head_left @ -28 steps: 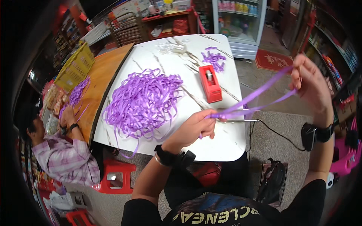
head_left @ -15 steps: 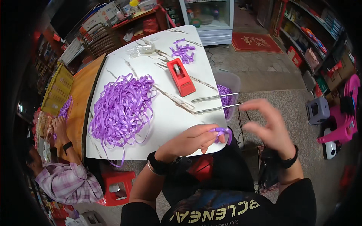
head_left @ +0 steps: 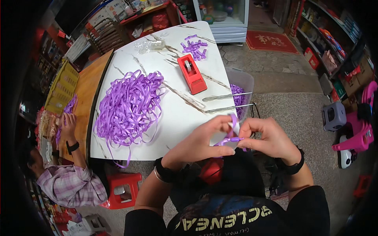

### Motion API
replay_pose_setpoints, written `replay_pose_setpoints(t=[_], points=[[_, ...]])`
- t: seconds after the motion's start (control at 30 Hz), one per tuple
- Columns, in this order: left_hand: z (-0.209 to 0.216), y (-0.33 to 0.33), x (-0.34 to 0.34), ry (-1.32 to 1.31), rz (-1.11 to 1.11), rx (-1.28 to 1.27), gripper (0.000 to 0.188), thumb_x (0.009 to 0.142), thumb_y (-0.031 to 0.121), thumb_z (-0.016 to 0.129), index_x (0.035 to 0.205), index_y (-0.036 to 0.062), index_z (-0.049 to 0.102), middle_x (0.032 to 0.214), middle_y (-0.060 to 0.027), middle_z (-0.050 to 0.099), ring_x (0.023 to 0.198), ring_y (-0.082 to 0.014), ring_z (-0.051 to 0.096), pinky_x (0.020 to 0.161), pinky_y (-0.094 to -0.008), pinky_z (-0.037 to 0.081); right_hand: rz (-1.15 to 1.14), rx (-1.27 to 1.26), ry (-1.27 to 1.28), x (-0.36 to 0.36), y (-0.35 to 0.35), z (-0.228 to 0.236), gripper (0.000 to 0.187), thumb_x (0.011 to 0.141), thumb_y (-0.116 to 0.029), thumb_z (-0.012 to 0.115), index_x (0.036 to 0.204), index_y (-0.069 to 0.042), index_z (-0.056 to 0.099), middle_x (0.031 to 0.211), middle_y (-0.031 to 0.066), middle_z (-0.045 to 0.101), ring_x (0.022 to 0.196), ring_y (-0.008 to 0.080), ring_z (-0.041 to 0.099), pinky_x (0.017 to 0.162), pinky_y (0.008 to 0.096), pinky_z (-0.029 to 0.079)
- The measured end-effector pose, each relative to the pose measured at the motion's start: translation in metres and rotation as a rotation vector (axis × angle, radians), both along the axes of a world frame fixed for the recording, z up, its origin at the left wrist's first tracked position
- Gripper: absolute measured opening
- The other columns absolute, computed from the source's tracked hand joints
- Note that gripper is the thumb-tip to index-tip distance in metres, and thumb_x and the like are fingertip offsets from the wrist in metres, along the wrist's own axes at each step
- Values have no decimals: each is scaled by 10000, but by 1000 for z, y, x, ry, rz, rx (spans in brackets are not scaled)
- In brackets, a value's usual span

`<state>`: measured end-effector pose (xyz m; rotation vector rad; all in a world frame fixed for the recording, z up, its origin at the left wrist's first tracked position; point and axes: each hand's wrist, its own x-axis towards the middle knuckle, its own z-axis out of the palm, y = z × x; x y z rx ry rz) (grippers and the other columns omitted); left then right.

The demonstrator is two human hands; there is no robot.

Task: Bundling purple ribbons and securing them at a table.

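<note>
Head view: purple ribbon [head_left: 235, 139] was drawn out long between the hands, then was let go by the right hand; now it has been taken up again close in, with a small loop raised. Reads as a switch from pulling out length to fingertip work on a short section.

Position: ribbon is held between the two hands, at the near right corner of the white table [head_left: 183, 129].

Right hand [head_left: 269, 135]: strip pinched between thumb and index finger. Left hand [head_left: 199, 141]: thumb and index finger parted, ribbon crossing the gap, loop at the index tip; whether it is clamped there can't be told, fingers overlap.

Ribbon pile [head_left: 128, 108] left of the left hand, untouched. Two metal rods [head_left: 230, 108] and red tape dispenser [head_left: 193, 76] beyond the hands, also untouched.
</note>
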<state>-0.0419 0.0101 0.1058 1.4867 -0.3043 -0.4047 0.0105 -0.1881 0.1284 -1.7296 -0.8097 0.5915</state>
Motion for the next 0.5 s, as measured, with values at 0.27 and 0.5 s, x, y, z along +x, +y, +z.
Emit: replay_pose_setpoints(t=[0.27, 0.5], points=[[14, -2, -8, -680, 399, 488, 827, 466, 245, 801, 1144, 3, 395, 1087, -134, 466, 1059, -248, 432, 895, -333, 336, 47, -51, -104, 2, -7, 5, 175, 685, -80, 678, 721, -19, 518, 648, -6, 539, 603, 64, 495, 570, 214, 400], [13, -7, -19, 38, -16, -58, 174, 868, 151, 435, 892, 8, 532, 751, 10, 539, 674, -41, 474, 625, -186, 397, 108, -44, -133, -2, -5, 18, 176, 686, -83, 681, 731, -22, 523, 666, 4, 553, 610, 68, 507, 592, 213, 404]])
